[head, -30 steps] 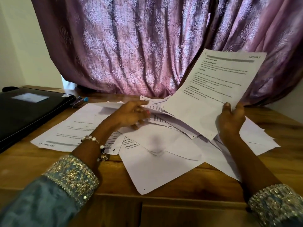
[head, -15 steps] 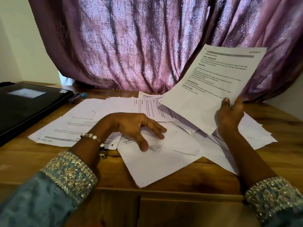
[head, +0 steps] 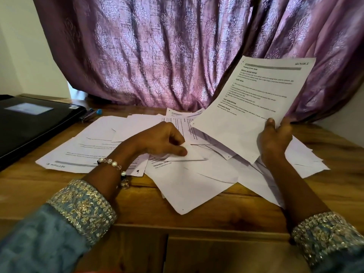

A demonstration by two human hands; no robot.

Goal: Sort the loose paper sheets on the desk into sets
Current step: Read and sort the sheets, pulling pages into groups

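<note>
My left hand isn't lying flat on the pile anymore. A moment ago the fingers were spread over the sheets w/ nothing held; now they're curling in, and thumb and forefinger are pinching the edge of one small white sheet near the middle of the table, lifting its corner off the rest. So I'm picking out the next page, I'd say.

My right hand is gripping the printed page by its lower corner, thumb on the front, keeping it tilted up over the pile toward the far right corner. It's hardly moved. Its header reads "SECTION" plus a no. I can't quite make out.

The rest of the loose sheets are lying overlapped across the middle of the table, some hanging over the near edge; one near the left edge is upside down to me, marked "SECTION 5". No neat sets visible yet, so sorting looks to be just starting. I'm guessing the pinched sheet needs its header checked vs. the page I'm holding up.
</note>
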